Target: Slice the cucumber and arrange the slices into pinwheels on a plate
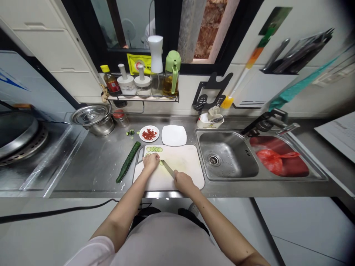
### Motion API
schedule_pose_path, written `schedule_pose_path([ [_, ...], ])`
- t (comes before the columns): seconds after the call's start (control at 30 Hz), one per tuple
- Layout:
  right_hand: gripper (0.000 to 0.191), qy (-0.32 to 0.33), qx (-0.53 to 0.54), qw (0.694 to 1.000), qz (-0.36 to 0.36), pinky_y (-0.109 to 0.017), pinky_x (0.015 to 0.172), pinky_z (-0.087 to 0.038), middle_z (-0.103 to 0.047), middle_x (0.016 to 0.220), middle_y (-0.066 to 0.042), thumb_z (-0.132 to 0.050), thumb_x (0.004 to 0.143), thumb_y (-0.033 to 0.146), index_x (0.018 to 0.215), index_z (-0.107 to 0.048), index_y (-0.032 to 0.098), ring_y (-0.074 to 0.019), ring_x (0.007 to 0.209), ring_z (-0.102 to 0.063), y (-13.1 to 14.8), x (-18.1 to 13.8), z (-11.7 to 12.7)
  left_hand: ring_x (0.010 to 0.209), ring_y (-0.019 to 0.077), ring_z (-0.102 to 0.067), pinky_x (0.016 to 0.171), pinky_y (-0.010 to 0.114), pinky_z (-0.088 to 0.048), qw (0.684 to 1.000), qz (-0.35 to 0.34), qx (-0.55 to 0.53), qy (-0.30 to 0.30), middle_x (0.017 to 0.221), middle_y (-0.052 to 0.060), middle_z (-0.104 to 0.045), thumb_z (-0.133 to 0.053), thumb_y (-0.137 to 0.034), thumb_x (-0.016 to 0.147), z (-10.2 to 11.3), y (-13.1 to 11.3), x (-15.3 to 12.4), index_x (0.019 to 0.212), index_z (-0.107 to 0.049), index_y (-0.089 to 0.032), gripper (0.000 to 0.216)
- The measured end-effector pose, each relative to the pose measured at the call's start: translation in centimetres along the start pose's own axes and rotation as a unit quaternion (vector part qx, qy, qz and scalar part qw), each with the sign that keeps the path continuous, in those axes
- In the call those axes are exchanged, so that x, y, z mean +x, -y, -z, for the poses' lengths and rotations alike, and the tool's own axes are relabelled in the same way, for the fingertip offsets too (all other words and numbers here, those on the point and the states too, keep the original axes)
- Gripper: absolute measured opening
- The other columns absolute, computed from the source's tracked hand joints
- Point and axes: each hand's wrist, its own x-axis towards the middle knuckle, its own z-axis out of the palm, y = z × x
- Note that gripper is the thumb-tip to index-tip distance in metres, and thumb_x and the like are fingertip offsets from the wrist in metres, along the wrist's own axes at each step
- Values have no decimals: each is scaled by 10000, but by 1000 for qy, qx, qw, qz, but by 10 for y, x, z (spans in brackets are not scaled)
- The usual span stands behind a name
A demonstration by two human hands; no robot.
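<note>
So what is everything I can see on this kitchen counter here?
cutting board: one, white, counter left of sink
cucumber slices: several, green, board's far edge
whole cucumber: one, dark green, left of board
knife: one, steel blade, on board
round plate: one, white with red bits, behind board
square plate: one, white, beside round plate
pot: one, steel, lidded, back left
bottles and jars: five, mixed, shelf under window
sink: one, steel, two basins
bag: one, red, right basin
left hand: fingers curled over a cucumber piece at the blade
right hand: fingers shut around knife handle
</note>
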Motion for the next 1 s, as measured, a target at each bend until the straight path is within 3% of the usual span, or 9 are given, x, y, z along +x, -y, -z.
schedule_pose_path([
  [0.7,321,17,-24,1000,7,-301,763,-462,-676,1019,-170,-385,883,56,1181,-483,126,-234,984,-659,7,13,0,1112,258,-561,933,409,-349,1000,10,-1,3,979,37,-730,-625,-344,796,-2,2,5,900,-690,-291,133],
  [1.0,327,55,-30,998,12,-323,760,-483,-672,1073,-181,-439,869,66,1182,-505,132,-260,1009,-662,15,16,23,1110,263,-563,944,413,-336,1000,14,6,7,965,47,-728,-636,-362,790,-2,2,6,901,-695,-297,142],
])
